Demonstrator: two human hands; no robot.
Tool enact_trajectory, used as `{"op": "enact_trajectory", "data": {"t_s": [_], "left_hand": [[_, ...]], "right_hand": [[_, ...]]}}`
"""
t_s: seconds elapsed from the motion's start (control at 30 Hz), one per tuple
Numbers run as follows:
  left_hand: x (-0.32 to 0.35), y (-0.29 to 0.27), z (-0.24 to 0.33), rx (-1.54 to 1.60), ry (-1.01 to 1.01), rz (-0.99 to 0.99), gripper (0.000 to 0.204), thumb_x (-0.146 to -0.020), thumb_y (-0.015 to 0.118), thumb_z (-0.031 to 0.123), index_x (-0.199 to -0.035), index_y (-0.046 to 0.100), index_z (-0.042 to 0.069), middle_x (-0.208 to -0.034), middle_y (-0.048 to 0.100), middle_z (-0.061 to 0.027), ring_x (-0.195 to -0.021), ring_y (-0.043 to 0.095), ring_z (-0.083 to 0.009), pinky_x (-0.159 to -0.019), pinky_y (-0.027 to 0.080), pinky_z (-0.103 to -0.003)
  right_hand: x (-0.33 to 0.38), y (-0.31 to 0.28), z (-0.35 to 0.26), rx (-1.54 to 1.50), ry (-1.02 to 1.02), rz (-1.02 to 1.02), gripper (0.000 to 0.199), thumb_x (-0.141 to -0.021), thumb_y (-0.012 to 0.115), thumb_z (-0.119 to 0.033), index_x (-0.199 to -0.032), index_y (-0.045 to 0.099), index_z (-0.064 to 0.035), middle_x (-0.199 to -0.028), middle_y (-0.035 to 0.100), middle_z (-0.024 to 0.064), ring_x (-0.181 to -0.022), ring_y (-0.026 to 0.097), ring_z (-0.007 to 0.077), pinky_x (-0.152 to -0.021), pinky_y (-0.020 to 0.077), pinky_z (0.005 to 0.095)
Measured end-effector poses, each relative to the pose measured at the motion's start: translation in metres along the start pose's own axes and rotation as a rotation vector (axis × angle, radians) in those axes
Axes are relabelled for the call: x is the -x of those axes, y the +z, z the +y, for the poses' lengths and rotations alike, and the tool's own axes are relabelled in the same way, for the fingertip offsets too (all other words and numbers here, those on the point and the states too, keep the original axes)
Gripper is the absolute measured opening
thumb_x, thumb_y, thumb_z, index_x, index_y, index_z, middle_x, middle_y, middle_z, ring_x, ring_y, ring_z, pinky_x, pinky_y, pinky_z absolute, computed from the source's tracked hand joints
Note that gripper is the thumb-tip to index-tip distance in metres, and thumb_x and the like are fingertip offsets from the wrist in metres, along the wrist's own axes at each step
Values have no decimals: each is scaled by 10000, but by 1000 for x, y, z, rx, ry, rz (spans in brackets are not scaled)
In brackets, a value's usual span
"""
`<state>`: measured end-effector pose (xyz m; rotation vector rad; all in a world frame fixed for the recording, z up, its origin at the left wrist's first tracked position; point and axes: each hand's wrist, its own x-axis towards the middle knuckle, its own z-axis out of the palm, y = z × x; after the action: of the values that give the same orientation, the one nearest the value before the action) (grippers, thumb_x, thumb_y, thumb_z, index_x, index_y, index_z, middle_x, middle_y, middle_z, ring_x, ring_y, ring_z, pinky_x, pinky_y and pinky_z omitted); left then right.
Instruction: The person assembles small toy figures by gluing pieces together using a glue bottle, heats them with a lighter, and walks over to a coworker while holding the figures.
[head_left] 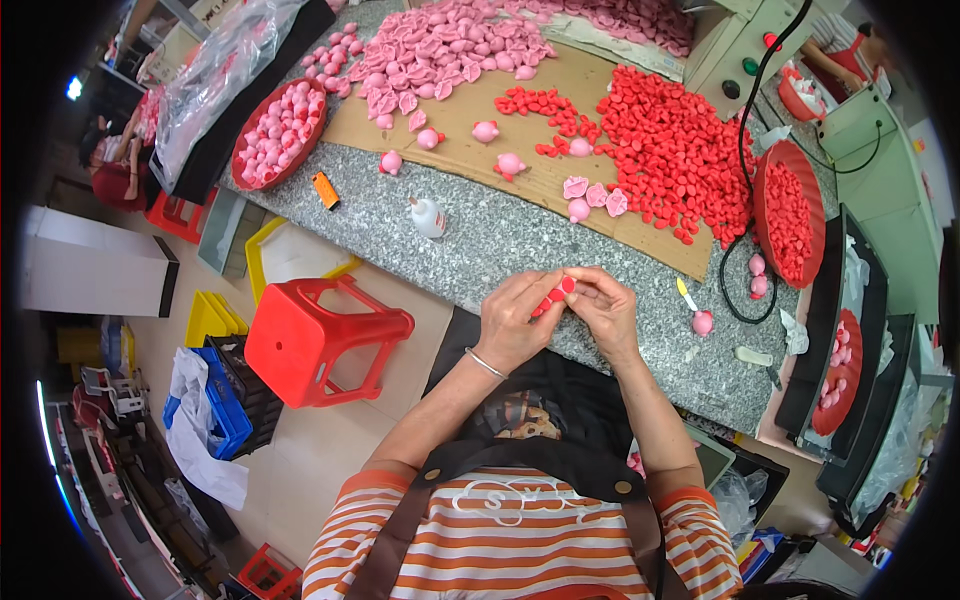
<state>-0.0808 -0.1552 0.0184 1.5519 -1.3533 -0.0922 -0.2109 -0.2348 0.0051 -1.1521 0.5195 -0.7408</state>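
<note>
Over the front edge of the granite table (440,265), my two hands meet with their fingertips closed. Between them is a small red piece (556,294) with rounded lobes, apparently soft moulded plastic. My left hand (512,322) pinches its left side, and my right hand (604,312) grips near its upper right end. The fingers partly cover it, so I cannot tell whether it is one part or several together. Beyond my hands lie folded pink pieces (596,194) beside a pink ball (579,209). A white squeeze bottle (428,218) stands to the left of them.
Cardboard (455,160) carries a pink heap (440,50) and a red heap (670,150). Red baskets stand left (278,135) and right (788,215). A black cable (745,150) loops onto the table near a yellow-tipped tool (686,293). A red stool (320,340) stands at left.
</note>
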Motion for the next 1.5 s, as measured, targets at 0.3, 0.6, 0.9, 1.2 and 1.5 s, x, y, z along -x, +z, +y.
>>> {"op": "enact_trajectory", "data": {"t_s": [0.3,0.6,0.9,1.2,1.5], "left_hand": [[-24,-18,8,360,-241,-152,308,-720,726,-2,-1023,674,11,-967,669,-110,-895,628,-202,-801,496,-298],[-26,-20,9,385,-220,-142,329,-730,726,4,-1054,675,24,-1030,650,-119,-949,615,-213,-837,490,-306],[-25,-21,8,389,-182,-97,347,-718,730,-19,-1057,676,29,-1064,637,-122,-982,612,-213,-847,493,-302],[-18,-32,2,674,-368,-163,362,-758,724,-2,-1110,638,-4,-1019,634,-67,-907,591,-120,-779,490,-243],[-15,-30,3,949,-636,-107,349,-796,689,-7,-1137,613,-13,-943,642,-49,-762,579,-65,-649,470,-196]], "right_hand": [[-5,2,-5,-159,7,33,299,-873,604,0,-1166,544,8,-1100,622,105,-1004,596,137,-874,488,262],[-9,5,-10,-179,-74,-17,306,-850,633,22,-1138,532,12,-1099,594,94,-1038,578,149,-889,491,272],[-11,10,-15,-104,-134,-10,299,-827,642,53,-1113,557,32,-1174,509,90,-1101,549,187,-931,482,299],[-11,14,-31,323,-336,5,385,-797,634,80,-1166,556,4,-1169,556,103,-1070,578,188,-916,497,305],[-14,27,-39,281,-376,52,514,-712,693,59,-1201,554,-20,-1190,580,122,-1029,610,199,-891,493,306]]}}
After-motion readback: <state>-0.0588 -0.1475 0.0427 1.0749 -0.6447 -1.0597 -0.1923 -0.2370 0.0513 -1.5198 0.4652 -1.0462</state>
